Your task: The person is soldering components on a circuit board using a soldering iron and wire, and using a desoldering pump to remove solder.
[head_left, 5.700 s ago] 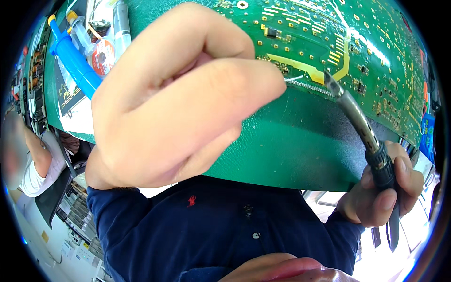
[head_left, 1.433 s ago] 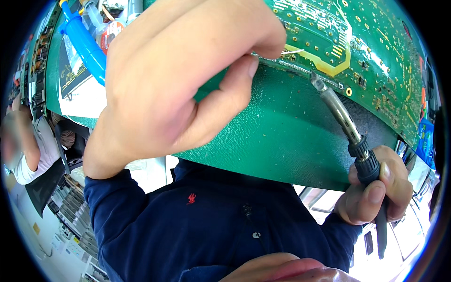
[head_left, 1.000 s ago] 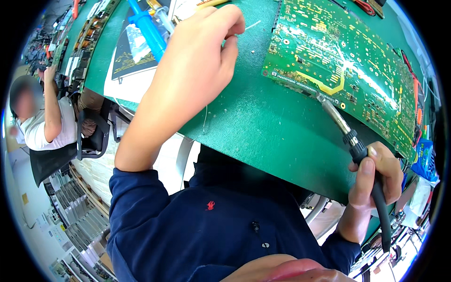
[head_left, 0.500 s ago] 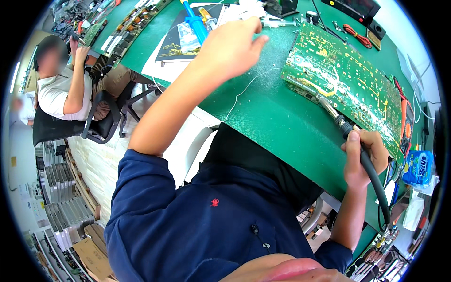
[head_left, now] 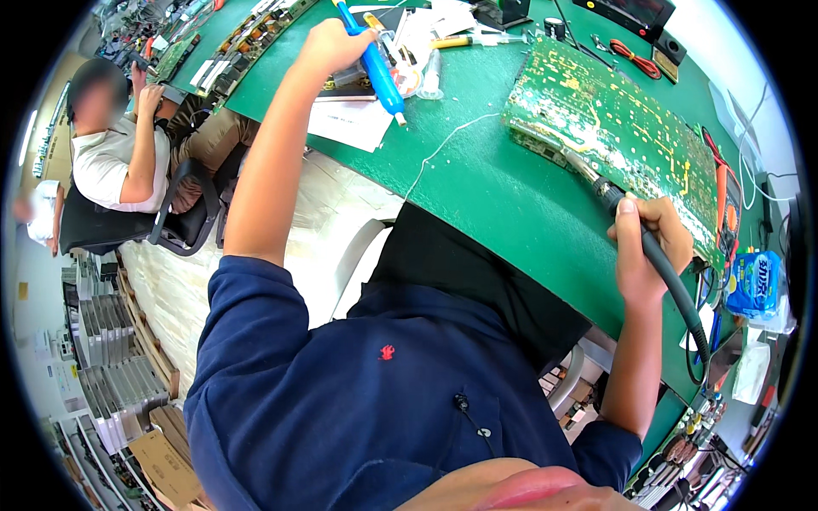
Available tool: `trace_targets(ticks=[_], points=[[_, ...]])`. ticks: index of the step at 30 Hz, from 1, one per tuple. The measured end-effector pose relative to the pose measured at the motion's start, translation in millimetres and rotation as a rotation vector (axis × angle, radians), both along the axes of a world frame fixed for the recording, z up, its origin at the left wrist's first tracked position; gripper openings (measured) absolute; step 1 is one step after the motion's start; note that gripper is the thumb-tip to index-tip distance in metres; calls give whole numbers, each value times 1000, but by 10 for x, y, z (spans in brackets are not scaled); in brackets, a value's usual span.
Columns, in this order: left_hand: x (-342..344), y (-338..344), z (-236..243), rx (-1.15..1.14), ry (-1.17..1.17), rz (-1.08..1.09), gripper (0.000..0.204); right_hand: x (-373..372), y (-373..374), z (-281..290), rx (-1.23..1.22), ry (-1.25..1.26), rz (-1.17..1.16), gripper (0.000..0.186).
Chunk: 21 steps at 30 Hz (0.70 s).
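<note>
The left grip [head_left: 335,47] is wrapped around a blue tube-shaped tool [head_left: 381,78], syringes [head_left: 432,75] and white paper [head_left: 349,124] crowding it; the right grip [head_left: 654,238] pinches a soldering iron [head_left: 608,194], tip by the front edge of the green circuit board [head_left: 630,128]; a thin wire [head_left: 452,134] crosses the tabletop [head_left: 486,204] between, a blue packet [head_left: 754,285] farther right
</note>
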<state>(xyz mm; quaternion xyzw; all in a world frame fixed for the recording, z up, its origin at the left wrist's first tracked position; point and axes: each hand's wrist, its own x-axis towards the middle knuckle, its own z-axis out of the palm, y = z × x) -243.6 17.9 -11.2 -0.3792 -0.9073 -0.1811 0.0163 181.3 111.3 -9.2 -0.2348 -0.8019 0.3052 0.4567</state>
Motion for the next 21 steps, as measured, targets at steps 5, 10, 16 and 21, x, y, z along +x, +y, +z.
trace_targets(ticks=[5, 10, 16, 21], points=[[-140, -73, 34, 137, -213, -23, 51, -2, -30, 16, -14, -20, -18, 12], [223, -184, 388, 340, -294, 64, 19, -3, -20, -8, -16, -55, 10, 12], [354, -433, 461, 998, -518, -104, 18, -30, -33, -20, -50, 4, -6, 12], [652, -446, 432, 1333, -723, -189, 18, -40, -24, -20, -44, -14, -1, 12]])
